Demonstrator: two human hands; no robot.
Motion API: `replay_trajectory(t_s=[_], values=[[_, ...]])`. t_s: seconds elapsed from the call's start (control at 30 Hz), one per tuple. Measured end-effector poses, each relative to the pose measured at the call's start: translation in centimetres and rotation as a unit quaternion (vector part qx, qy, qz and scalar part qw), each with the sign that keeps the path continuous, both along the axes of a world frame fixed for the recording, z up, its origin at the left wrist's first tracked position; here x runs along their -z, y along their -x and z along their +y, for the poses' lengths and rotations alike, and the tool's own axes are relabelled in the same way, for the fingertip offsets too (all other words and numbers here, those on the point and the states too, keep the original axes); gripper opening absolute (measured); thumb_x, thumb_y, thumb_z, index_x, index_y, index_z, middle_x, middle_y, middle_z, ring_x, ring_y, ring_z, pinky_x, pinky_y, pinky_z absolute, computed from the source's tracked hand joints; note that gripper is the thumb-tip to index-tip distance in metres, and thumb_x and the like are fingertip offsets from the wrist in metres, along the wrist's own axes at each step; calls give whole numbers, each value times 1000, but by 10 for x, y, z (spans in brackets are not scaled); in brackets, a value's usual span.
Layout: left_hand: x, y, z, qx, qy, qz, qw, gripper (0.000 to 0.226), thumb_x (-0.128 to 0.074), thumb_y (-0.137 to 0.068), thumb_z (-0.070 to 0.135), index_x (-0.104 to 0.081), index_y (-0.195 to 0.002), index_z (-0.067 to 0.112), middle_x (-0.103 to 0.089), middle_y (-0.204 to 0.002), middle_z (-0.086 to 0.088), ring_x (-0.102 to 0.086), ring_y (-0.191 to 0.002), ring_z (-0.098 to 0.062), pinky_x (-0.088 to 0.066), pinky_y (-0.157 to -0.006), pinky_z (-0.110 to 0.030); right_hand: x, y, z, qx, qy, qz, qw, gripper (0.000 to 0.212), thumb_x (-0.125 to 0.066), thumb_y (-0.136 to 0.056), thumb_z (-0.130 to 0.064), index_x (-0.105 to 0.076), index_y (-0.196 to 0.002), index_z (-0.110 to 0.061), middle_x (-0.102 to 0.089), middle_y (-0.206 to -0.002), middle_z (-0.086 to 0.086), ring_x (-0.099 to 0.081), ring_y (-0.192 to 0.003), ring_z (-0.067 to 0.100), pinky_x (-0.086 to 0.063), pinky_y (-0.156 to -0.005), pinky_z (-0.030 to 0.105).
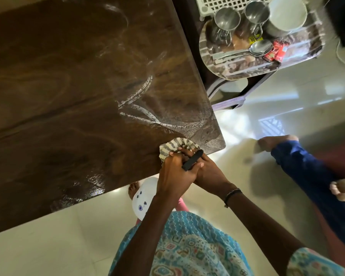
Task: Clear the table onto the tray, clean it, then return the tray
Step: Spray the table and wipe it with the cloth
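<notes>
Left hand [174, 172] gripping cloth [175, 148] at table [68, 96] edge, right hand [205, 172] cupped under, holding black stick [192, 160], probably catching crumbs; tray [237, 66] parked aside.

Yellow tag [254, 38] — "00"; partly hidden

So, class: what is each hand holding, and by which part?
The left hand bunches the striped cloth at its near end on the table edge. The right hand grips a black object's middle.
</notes>
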State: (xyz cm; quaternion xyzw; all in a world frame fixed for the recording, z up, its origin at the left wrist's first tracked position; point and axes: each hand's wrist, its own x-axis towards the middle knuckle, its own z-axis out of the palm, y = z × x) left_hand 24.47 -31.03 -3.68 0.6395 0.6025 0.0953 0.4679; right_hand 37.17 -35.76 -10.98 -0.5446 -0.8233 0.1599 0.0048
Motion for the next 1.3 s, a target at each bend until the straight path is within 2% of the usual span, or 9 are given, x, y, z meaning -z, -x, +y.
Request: replay_trajectory(t_s=[0.1, 0.2, 0.3, 0.53, 0.67, 0.8, 0.9, 1.1, 1.3], values=[[3, 4, 0, 14, 6, 2, 1000, 27, -76, -73, 42, -59, -70, 22, -70, -78, -6, -66, -80, -28, -45, -65, -28, -1, -4, -1, -11, 9, -7, 1000, 45, -40, -96, -35, -53, -135, -19, -50, -144, 3, -42, -137, 26, -36, -111, 41], [6, 9, 1, -8, -12, -2, 1000, 31, -77, -73, 43, -67, -74, 13, -72, -77, -9, -67, -80, -31, -46, -63, -28, -3, -22, -1, -6, 3, -11, 1000, 45, -33, -97, -38, -54, -133, -20, -47, -146, 1, -40, -138, 26, -30, -114, 42], [6, 15, 5, -44, -29, 4, 999, 40, -77, -71, 46, -63, -67, 10, -71, -71, -9, -66, -74, -31, -41, -60, -26, -4, -49, 7, 46, 9, 5, 999, 42, -33, -100, -39, -45, -137, -25, -39, -152, 1, -33, -141, 25, -27, -111, 42], [-1, 27, 24, -113, -12, -28, 993, 40, -79, -70, 44, -70, -75, 6, -72, -70, -6, -67, -69, -22, -55, -66, -35, -2, -41, 88, 162, 10, 3, 987, 45, -36, -100, -41, -42, -143, -28, -32, -155, -2, -26, -145, 22, -26, -115, 46], [-4, 31, 35, -132, -8, -36, 991, 36, -77, -73, 42, -70, -77, 6, -70, -67, -3, -65, -63, -14, -52, -61, -27, 0, -12, 95, 92, -6, 2, 996, 45, -32, -100, -42, -41, -142, -30, -36, -153, 1, -28, -143, 24, -17, -116, 45], [-5, 37, 44, -156, -13, -20, 987, 37, -78, -72, 43, -67, -68, 8, -65, -58, -1, -55, -50, -10, -40, -51, -16, 0, -40, 54, -27, 0, -15, 1000, 45, -31, -100, -42, -42, -141, -30, -40, -151, 1, -34, -141, 26, -18, -117, 42], [-3, 42, 50, -170, -12, -15, 985, 41, -77, -70, 48, -64, -65, 9, -63, -56, 0, -54, -50, -9, -38, -49, -13, 1, -74, 47, -13, 18, -10, 1000, 45, -29, -101, -43, -38, -144, -31, -34, -154, -2, -29, -143, 23, -23, -115, 41], [2, 51, 59, -175, -12, -7, 985, 43, -78, -69, 48, -62, -62, 8, -61, -54, 2, -58, -52, -16, -44, -51, -22, 0, -39, 104, 113, -4, 6, 994, 44, -36, -99, -40, -43, -141, -30, -36, -153, -2, -29, -143, 22, -30, -112, 44], [4, 53, 72, -188, 33, -19, 981, 35, -77, -72, 45, -66, -70, 11, -68, -68, -4, -66, -71, -27, -53, -64, -34, 4, -13, 95, -14, -22, 25, 999, 39, -29, -102, -41, -46, -136, -31, -40, -151, -3, -32, -142, 19, -26, -111, 39]])
